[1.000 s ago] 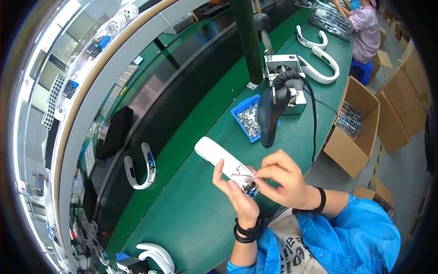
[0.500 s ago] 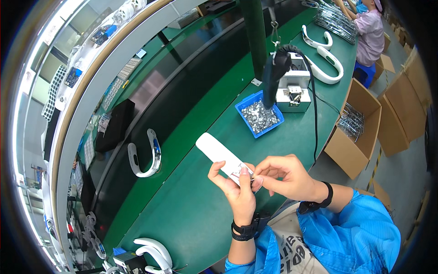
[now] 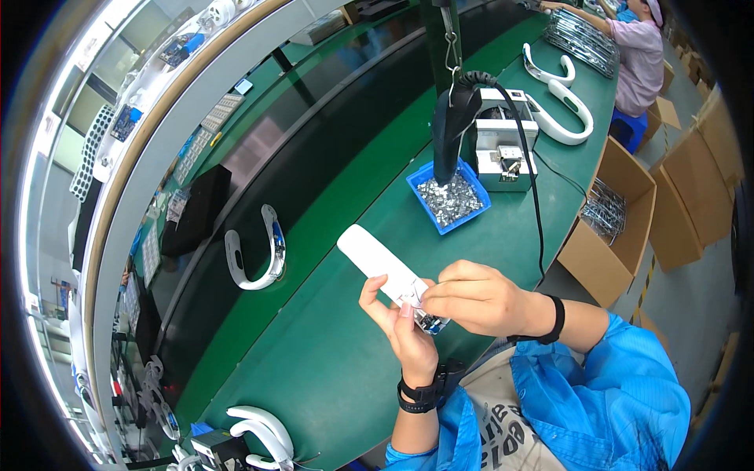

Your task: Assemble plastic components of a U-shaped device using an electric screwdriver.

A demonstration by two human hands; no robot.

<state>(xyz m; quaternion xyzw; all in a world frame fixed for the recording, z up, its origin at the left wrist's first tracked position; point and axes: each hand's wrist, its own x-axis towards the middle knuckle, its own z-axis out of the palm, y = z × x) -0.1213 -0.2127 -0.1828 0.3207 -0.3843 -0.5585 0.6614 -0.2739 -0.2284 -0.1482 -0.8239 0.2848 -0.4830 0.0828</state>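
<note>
My left hand point(image 3: 398, 322) grips a long white plastic housing point(image 3: 375, 257) near its lower end, thumb on top and fingers around the edge. Small electronic parts point(image 3: 430, 322) show at that end, past my thumb. Over the same end, my right hand point(image 3: 479, 298) is closed, its fingertips pinched together beside thin wires point(image 3: 410, 297) on the housing. What lies between those fingertips is hidden. Beyond both hands, a blue tray point(image 3: 441, 228) holds many small metal pieces. A black hand tool point(image 3: 448, 133) hangs above it on a hook.
A small machine point(image 3: 504, 157) stands behind the tray, its black cable draping down the table point(image 3: 330, 369). A white U-shaped housing point(image 3: 279, 263) lies on the conveyor side at left. More white housings point(image 3: 569, 118) lie farther back. A carton point(image 3: 601, 263) with metal parts stands right; a co-worker point(image 3: 638, 63) sits beyond.
My right hand has shifted left over the housing, uncovering the electronics at its end. The hanging tool has swung left over the tray. The U-shaped housing has travelled up and right.
</note>
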